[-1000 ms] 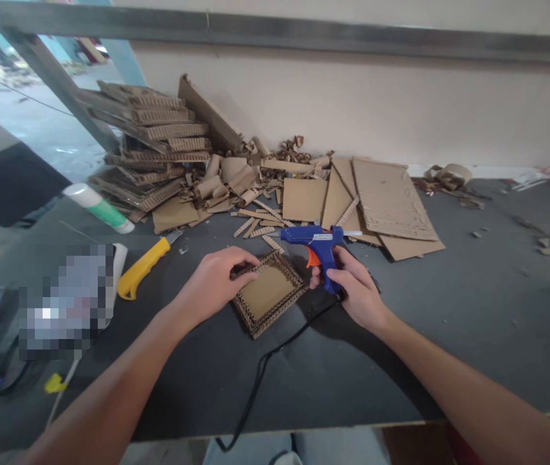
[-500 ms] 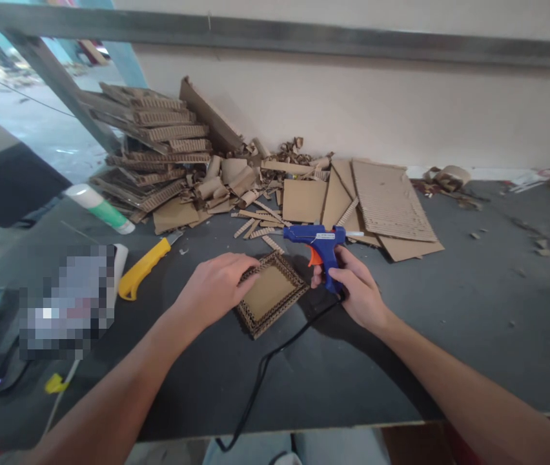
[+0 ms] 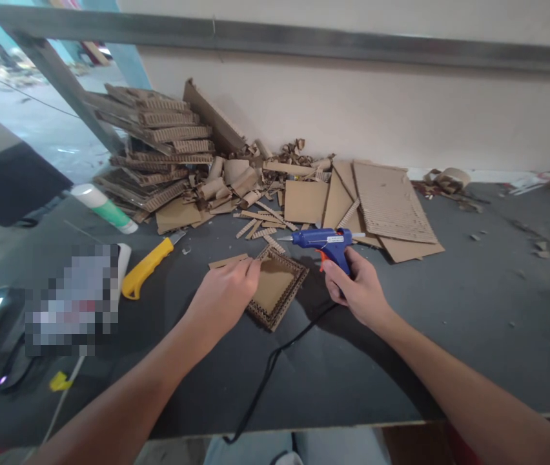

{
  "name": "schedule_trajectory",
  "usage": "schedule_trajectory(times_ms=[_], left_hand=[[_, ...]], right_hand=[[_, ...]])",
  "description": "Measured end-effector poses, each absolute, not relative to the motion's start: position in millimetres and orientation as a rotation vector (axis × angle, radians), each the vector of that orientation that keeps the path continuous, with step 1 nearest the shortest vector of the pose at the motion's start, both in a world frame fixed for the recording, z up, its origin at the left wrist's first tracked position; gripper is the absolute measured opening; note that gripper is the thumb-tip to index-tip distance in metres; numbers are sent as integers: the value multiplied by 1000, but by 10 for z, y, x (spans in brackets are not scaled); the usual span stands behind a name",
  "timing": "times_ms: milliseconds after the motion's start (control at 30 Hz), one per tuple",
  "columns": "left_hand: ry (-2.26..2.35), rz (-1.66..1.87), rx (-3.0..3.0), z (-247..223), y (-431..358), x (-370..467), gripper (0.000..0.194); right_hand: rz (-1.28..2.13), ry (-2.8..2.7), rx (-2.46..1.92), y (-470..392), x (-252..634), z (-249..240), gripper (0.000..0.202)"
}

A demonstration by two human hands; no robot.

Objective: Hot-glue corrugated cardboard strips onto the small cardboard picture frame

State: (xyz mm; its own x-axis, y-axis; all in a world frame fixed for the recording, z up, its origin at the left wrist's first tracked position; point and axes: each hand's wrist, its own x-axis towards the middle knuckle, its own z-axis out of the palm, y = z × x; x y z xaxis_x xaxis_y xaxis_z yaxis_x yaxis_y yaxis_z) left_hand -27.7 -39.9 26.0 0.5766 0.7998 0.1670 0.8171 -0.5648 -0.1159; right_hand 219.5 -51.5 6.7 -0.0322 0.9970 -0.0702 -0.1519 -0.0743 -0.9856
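My right hand (image 3: 359, 287) is wrapped around the handle of a blue hot glue gun (image 3: 323, 240) with an orange trigger. Its nozzle points left, above the far corner of a small square cardboard tray (image 3: 275, 284) with a raised corrugated rim. A clear glue stick (image 3: 363, 235) pokes from the gun's back. At the tray's left edge, the fingers of my left hand (image 3: 231, 284) are pinched together on a thin cardboard strip (image 3: 226, 262), whose end juts out to the left. The fingertips' exact grip is partly hidden.
A yellow cutter (image 3: 146, 268), a white-green tube (image 3: 104, 208) and a blurred-out device (image 3: 74, 297) lie left. Behind are stacked corrugated pieces (image 3: 173, 135), loose strips (image 3: 260, 223) and cardboard sheets (image 3: 391, 200). The gun's black cord (image 3: 270, 368) runs over the table's front edge.
My left hand has closed, and a cardboard strip now shows at its fingers. The tray has turned and shifted slightly right. The glue gun has moved a little right, its nozzle now in plain sight.
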Motion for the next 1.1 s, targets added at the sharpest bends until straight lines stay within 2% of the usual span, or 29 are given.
schedule_trajectory(times_ms=[167, 300, 500, 800, 1100], left_hand=[[-1556, -218, -2588, 289, -391, -237, 24], [-1766, -282, -2563, 320, -355, -221, 24], [-1832, -339, -2517, 294, -357, -230, 19], [-2012, -648, -2637, 271, -266, -309, 15], [-2239, -713, -2651, 330, -235, -298, 21]], right_hand=[[1568, -886, -930, -478, 2244, 135, 17], [1630, -922, -959, -472, 2278, 192, 29], [1531, -1045, -985, -448, 2232, 150, 28], [1402, -1220, -1010, -458, 2287, 72, 17], [1242, -1325, -1187, -497, 2238, 94, 37]])
